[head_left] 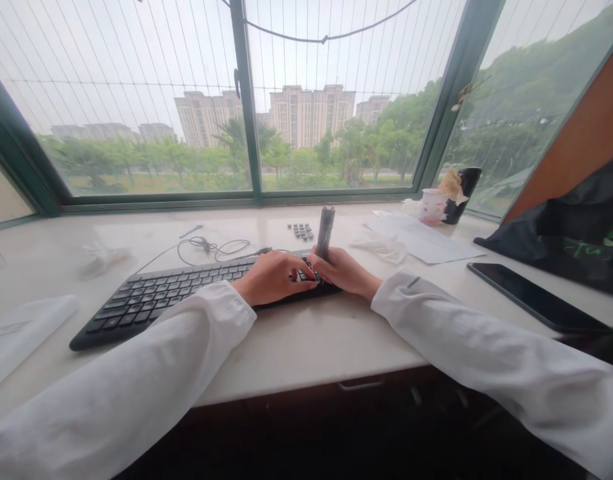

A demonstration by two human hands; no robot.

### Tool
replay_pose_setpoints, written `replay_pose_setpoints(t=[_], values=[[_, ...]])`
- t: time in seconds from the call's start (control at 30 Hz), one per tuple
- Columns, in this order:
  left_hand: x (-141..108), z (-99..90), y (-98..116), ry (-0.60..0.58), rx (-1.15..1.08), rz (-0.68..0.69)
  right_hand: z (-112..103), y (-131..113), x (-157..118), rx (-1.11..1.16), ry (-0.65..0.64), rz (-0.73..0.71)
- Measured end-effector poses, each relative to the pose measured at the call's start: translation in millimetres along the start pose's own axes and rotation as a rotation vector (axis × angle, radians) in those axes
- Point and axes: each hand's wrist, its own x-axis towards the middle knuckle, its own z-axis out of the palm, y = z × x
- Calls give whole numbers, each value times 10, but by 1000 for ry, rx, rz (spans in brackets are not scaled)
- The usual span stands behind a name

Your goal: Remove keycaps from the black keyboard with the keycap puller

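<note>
A dark grey cylinder point(325, 230) with a wrinkled, wrapped-looking surface stands almost upright between my hands, its long axis rising from the keyboard's right end and leaning slightly to my right. My right hand point(342, 272) is the nearer one: its fingers curl around the cylinder's lower end and appear clamped on it. My left hand point(272, 278) lies palm down just to the cylinder's left, with its fingers spread over the keys. The hands are close together, but I cannot tell whether my left fingertips touch the cylinder.

Beneath them lies a long black keyboard point(156, 300) on a pale stone counter point(296, 353). White sleeves point(486, 347) cover both my forearms. Beyond the cylinder sit a small cluster of black keypad buttons point(302, 231) and a thin dark cable point(206, 245). To my right are a crumpled white tissue point(381, 250), a white paper sheet point(421, 239), and a black smartphone point(536, 297) lying flat. A pale patterned cup point(432, 207) stands by the window, beside a black mug point(461, 193).
</note>
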Motion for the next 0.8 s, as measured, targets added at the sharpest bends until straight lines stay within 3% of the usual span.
replay_pose_setpoints(t=[0.17,0.37,0.8], values=[[-2,-2,-5,6,-11,-31,10,5,41,-58,-75,-148],[-4,13,-20,58,45,-31,42,-17,-21,-199,13,-193],[28,20,-48,14,-62,84,121,85,-57,-361,95,-375]])
